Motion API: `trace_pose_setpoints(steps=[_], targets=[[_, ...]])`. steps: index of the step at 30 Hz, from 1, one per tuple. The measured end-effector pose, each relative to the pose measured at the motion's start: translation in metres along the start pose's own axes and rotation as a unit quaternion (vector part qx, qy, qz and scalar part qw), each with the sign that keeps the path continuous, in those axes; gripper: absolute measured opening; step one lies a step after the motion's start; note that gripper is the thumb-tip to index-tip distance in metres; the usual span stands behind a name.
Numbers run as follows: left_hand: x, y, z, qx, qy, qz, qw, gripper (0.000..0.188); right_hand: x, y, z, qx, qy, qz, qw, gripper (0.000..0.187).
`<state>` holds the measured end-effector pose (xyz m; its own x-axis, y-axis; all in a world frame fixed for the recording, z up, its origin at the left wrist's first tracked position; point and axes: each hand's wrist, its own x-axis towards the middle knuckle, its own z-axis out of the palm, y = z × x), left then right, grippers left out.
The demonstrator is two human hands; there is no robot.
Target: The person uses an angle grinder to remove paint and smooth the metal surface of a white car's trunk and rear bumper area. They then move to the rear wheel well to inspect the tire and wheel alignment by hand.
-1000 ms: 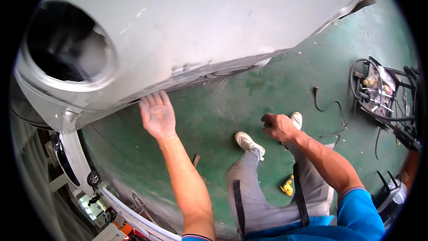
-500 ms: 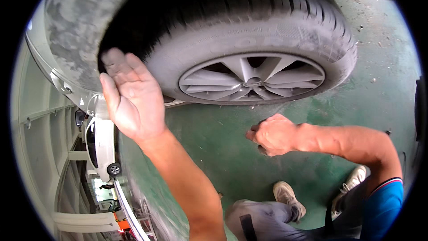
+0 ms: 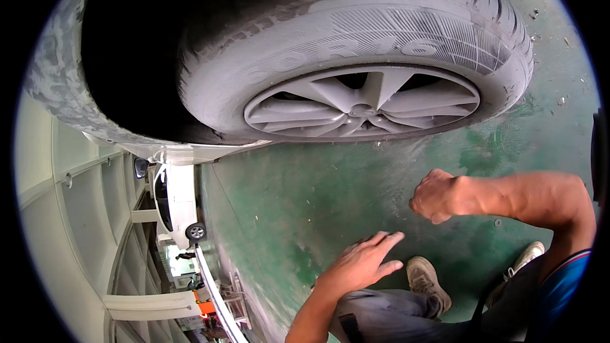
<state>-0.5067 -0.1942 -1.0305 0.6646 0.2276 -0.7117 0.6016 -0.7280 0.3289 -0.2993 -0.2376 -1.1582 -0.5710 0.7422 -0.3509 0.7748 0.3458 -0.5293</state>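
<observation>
My left hand (image 3: 363,262) hovers over my thigh, palm down, its fingers stretched and thumb apart, with nothing in it. Right of it, my right hand (image 3: 436,197) is curled into a fist above the green floor; the inside of the fist is hidden. Neither hand touches the car. Ahead of both stands a dusty car tyre (image 3: 254,76) on a grey multi-spoke wheel rim (image 3: 363,110). The car's fender (image 3: 60,76), with blotchy grey sanded patches, curves around the dark wheel arch at left.
Green floor (image 3: 286,197) with small debris lies below. My shoes (image 3: 427,284) stand at lower right. Another white car (image 3: 182,200) is parked farther off at left, beside a pale panelled wall (image 3: 38,254). A dark object (image 3: 598,152) sits at the right edge.
My left hand has dropped from beside the wheel arch to over my thigh. My right fist appears farther right, still closed. The view has shifted, so the wheel looks larger.
</observation>
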Motion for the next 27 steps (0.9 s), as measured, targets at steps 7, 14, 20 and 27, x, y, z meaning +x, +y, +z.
trace_pose_setpoints(steps=[7, 14, 20, 27], targets=[[0.034, -0.009, -0.007, 0.030, 0.106, -0.078, 0.991, 0.059, 0.010, 0.001, 0.007, 0.022, 0.032, -0.022, 0.999, 0.021], [0.046, -0.038, 0.009, 0.001, 0.042, -0.026, 0.999, 0.060, 0.008, 0.012, 0.027, 0.036, -0.014, -0.012, 0.999, 0.016], [0.044, -0.063, -0.001, -0.053, 0.102, -0.054, 0.992, 0.050, 0.011, 0.009, 0.028, 0.022, -0.039, 0.003, 0.999, 0.022], [-0.019, -0.154, -0.157, 0.448, 0.523, -0.290, 0.665, 0.063, 0.019, 0.007, 0.027, 0.023, -0.025, -0.032, 0.999, 0.023]])
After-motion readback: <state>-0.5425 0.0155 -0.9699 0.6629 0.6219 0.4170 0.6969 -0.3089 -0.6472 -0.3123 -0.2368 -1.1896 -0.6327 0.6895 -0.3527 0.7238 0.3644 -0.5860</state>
